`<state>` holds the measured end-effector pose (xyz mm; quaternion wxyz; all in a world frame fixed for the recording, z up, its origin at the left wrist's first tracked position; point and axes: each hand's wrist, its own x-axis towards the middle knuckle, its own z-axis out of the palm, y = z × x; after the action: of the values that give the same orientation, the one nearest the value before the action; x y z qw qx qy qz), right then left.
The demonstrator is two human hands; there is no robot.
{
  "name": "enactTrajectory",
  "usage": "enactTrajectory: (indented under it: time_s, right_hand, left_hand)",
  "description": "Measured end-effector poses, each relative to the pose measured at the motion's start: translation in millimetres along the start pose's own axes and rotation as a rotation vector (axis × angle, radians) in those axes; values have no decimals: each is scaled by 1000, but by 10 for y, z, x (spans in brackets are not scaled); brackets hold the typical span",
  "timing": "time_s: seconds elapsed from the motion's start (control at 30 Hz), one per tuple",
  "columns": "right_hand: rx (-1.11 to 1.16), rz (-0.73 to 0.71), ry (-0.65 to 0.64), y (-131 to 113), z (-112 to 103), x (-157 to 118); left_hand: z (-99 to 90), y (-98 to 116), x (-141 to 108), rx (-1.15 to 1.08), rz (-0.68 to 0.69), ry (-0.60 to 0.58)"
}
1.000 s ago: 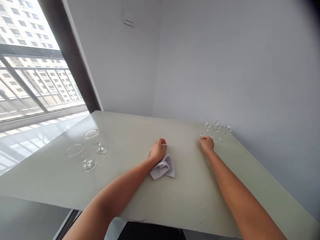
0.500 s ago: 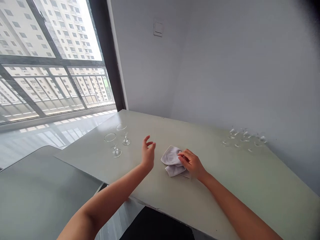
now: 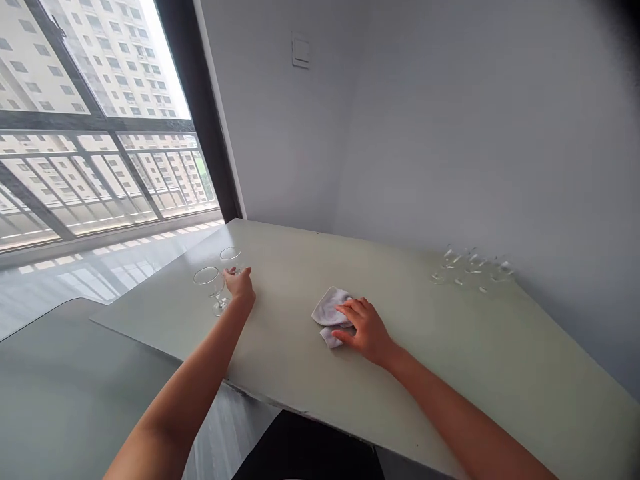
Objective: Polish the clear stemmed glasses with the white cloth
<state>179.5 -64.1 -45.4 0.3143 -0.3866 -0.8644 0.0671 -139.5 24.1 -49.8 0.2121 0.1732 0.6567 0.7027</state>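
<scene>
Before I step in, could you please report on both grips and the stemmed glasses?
Left grip at far stemmed glass, hold unclear. Right grip open over pale cloth. Near stemmed glass close alongside left grip, might get bumped.

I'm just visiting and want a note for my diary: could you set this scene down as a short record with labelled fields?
Left hand: at the farther stemmed glass; grip unclear
Right hand: over the pale folded cloth, fingers spread, thumb apart
Nearer stemmed glass: upright, just left of the left hand
Glassware cluster: far right of the table, near the wall; too faint to count
Surface: pale, glossy table
Background: window at left, light switch on the grey wall
</scene>
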Motion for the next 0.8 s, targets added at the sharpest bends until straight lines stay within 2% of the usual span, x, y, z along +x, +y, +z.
enactTrajectory:
  time_s: [0.17, 0.27, 0.33, 0.4, 0.47, 0.5, 0.63, 0.7, 0.8]
  right_hand:
    - [-220, -24, -127, -106, 137, 90]
    - [-68, 76, -144, -2, 143, 200]
    - [313, 319, -24, 143, 67, 297]
    - [825, 628, 197, 319, -69, 401]
    - [1164, 811, 404, 487, -230, 483]
    - [1237, 843, 489, 558, -302, 510]
    - [1262, 889, 719, 732, -441, 515]
    - [1256, 916, 778, 766, -451, 489]
    - [1235, 925, 844, 748, -514, 457]
  left_hand:
    - [48, -39, 128, 9, -46, -35]
    - [78, -49, 72, 36, -41, -97]
    - [131, -39, -23, 51, -1, -173]
    - [222, -6, -161, 59, 57, -282]
    - [350, 54, -333, 57, 123, -393]
    - [424, 91, -429, 68, 169, -446]
    - [725, 222, -842, 159, 354, -694]
    - [845, 234, -1041, 156, 347, -818]
    - [952, 180, -1300, 106, 239, -951]
